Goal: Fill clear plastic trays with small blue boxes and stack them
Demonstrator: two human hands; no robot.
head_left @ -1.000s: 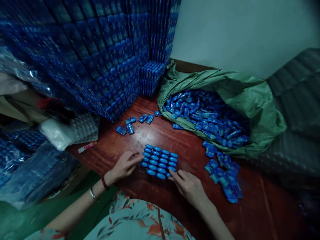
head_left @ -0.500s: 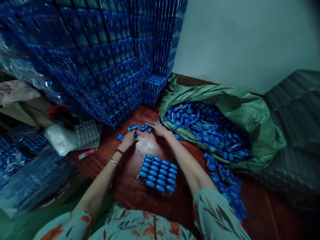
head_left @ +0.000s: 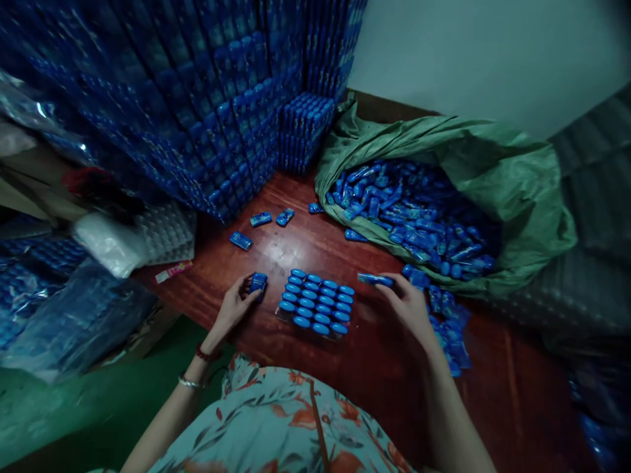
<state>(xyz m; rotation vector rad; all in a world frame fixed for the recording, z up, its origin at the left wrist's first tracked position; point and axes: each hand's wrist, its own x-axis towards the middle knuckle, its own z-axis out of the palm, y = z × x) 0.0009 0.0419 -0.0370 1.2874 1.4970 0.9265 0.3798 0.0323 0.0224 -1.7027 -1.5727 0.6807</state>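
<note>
1. Head view: a small blue packet [head_left: 257,284] is pinched in the fingers of the left hand [head_left: 235,306], just left of a clear tray [head_left: 315,307] filled with rows of upright blue packets.
2. A second blue packet [head_left: 375,279] is held flat between the fingers of the right hand [head_left: 408,306], just right of the tray, level with its far edge.
3. The tray is set on the wooden tabletop [head_left: 296,246] directly before the person, between both hands, so either side is within reach.
4. Loose packets are spilled from an open green sack [head_left: 493,171] at the right; a few stray packets [head_left: 261,220] lie beyond the tray.
5. Filled trays are stacked as a blue wall [head_left: 197,98] at the left rear.
</note>
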